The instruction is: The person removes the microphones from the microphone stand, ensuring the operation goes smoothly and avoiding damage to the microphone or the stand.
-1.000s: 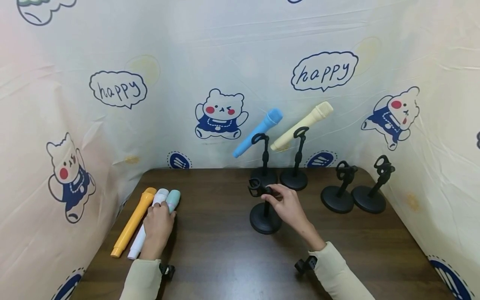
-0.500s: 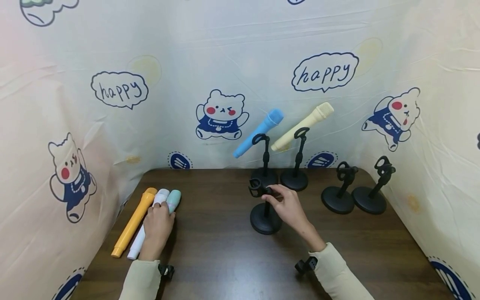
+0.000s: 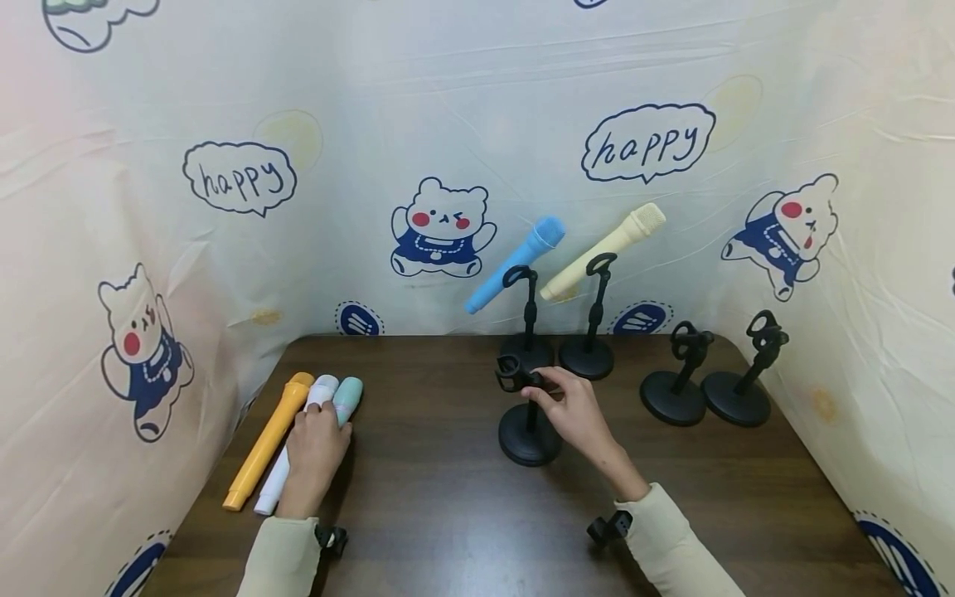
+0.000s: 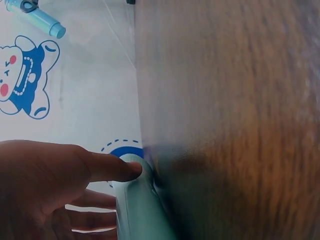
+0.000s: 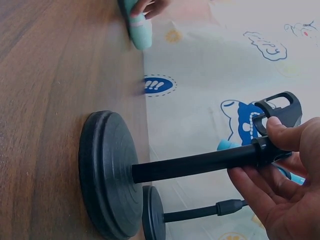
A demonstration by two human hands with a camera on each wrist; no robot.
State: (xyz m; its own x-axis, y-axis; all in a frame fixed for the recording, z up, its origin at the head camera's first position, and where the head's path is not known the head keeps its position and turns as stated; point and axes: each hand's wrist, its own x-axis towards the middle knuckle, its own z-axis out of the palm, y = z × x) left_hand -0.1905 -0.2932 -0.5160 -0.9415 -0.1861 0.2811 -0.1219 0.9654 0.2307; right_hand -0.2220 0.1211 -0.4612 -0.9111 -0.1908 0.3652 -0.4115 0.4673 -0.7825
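Observation:
At the table's left side, my left hand (image 3: 315,456) grips a teal toy microphone (image 3: 348,394), its thumb laid along the head end in the left wrist view. A white microphone (image 3: 274,483) lies alongside, partly covered by that hand, and an orange microphone (image 3: 264,444) lies to its left. My right hand (image 3: 580,416) pinches a black microphone stand (image 3: 528,446) just under its clip. The clip (image 5: 282,112) holds nothing and faces left in the head view; the round base stands on the wooden table.
Behind stand two more stands, one bearing a blue microphone (image 3: 515,264), the other a cream microphone (image 3: 600,253). Two shorter stands, a left one (image 3: 673,398) and a right one (image 3: 736,398), are at the back right with vacant clips. A printed cloth (image 3: 336,249) encloses the table (image 3: 448,514).

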